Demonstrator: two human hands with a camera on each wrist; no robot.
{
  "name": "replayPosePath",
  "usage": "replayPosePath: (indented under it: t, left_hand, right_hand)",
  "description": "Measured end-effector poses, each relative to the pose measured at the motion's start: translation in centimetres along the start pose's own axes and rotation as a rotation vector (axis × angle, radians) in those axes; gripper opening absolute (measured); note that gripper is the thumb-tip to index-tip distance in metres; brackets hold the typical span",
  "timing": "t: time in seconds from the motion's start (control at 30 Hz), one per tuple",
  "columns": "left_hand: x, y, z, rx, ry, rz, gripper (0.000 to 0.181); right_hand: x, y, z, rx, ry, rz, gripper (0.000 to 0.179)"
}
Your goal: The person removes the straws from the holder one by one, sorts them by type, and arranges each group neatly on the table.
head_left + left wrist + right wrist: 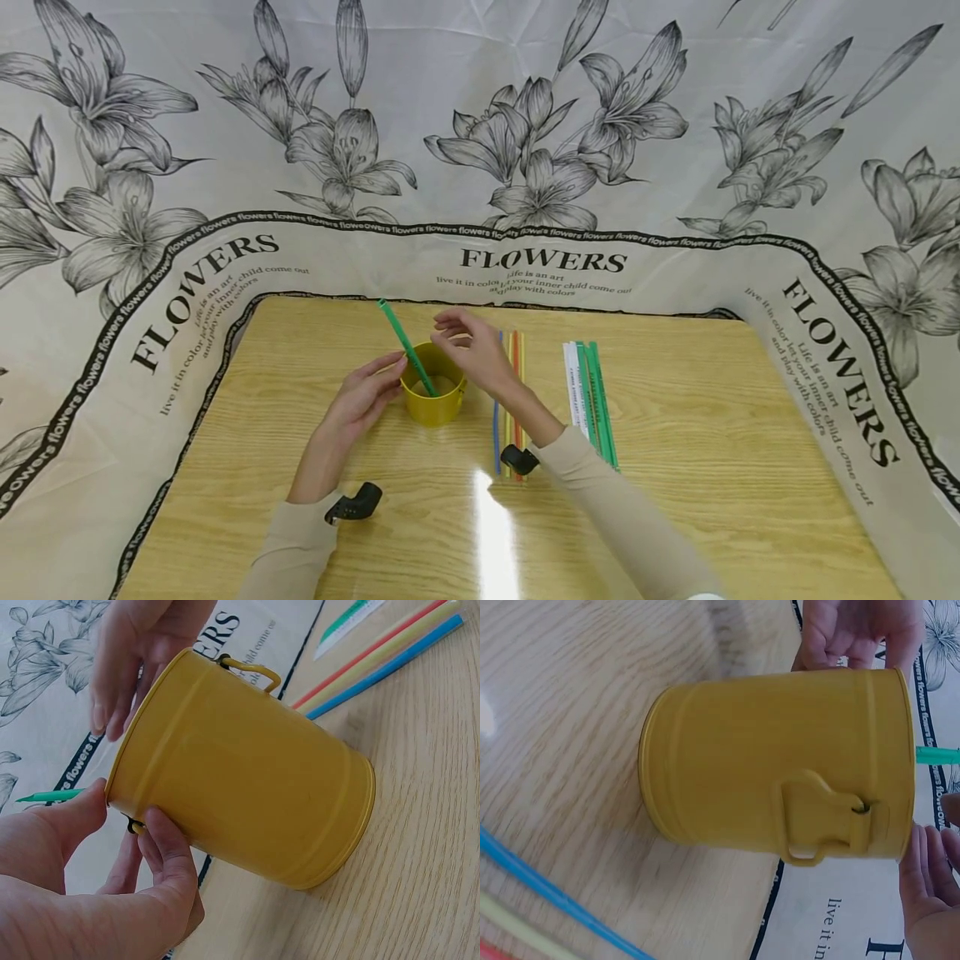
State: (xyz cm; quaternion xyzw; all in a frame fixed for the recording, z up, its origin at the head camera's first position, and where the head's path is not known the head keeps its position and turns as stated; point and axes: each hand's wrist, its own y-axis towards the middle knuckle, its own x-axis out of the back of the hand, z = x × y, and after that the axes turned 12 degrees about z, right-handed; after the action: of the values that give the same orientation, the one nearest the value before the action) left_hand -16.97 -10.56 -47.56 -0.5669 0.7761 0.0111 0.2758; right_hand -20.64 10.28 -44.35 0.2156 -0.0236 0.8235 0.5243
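Observation:
A small yellow metal bucket (432, 410) with a loop handle on each side stands upright on the table. One green straw (399, 332) leans inside it, its top sticking out past the rim to the left. My left hand (362, 396) holds the bucket's left side, thumb at the rim and fingers about the side handle (136, 825). Over the right part of the rim hovers my right hand (476, 350), fingers loosely bent and nothing in them. In the right wrist view the bucket (772, 765) hides most of the left hand (862, 634).
Right of the bucket lie a blue straw (496, 433) and several yellow and red straws (516, 358). Farther right is a row of white printed strips (576, 392) and green straws (600, 400). A flower-printed cloth (375, 258) borders the wooden table (712, 433).

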Motion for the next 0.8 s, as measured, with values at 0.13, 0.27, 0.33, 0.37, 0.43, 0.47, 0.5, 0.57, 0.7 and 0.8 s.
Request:
replayPosePath:
  t: [0.13, 0.27, 0.33, 0.37, 0.43, 0.47, 0.5, 0.57, 0.7, 0.8]
  left_hand:
    - [0.0, 0.0, 0.0, -0.003, -0.005, 0.0, 0.048]
    - [0.0, 0.0, 0.0, -0.009, -0.011, 0.008, 0.048]
    - [0.1, 0.0, 0.0, -0.01, -0.011, 0.013, 0.048]
    - [0.1, 0.0, 0.0, -0.011, -0.009, 0.013, 0.048]
    - [0.1, 0.0, 0.0, -0.009, -0.007, 0.013, 0.048]
    - [0.1, 0.0, 0.1, -0.007, -0.004, 0.012, 0.049]
    - [0.1, 0.0, 0.1, -0.005, -0.003, 0.011, 0.049]
    - [0.1, 0.0, 0.1, -0.001, -0.002, 0.009, 0.048]
    - [0.1, 0.0, 0.1, 0.001, -0.007, 0.008, 0.049]
    - [0.1, 0.1, 0.2, -0.003, -0.009, 0.008, 0.049]
  right_hand:
    - [-0.7, 0.2, 0.1, 0.021, -0.029, 0.021, 0.03]
    - [-1.3, 0.4, 0.3, 0.034, -0.076, 0.06, 0.03]
    - [-1.7, 0.6, 0.4, 0.042, -0.094, 0.084, 0.029]
    - [-1.8, 0.7, 0.4, 0.045, -0.1, 0.094, 0.029]
    - [-2.2, 0.9, 0.5, 0.045, -0.109, 0.11, 0.029]
    - [-2.3, 1.0, 0.5, 0.043, -0.114, 0.116, 0.028]
    - [-2.4, 1.1, 0.5, 0.039, -0.124, 0.12, 0.028]
    - [-2.7, 1.3, 0.6, 0.027, -0.141, 0.124, 0.026]
    - [-2.9, 1.4, 0.6, 0.012, -0.172, 0.128, 0.022]
    - [-2.9, 1.4, 0.7, 0.002, -0.179, 0.127, 0.022]
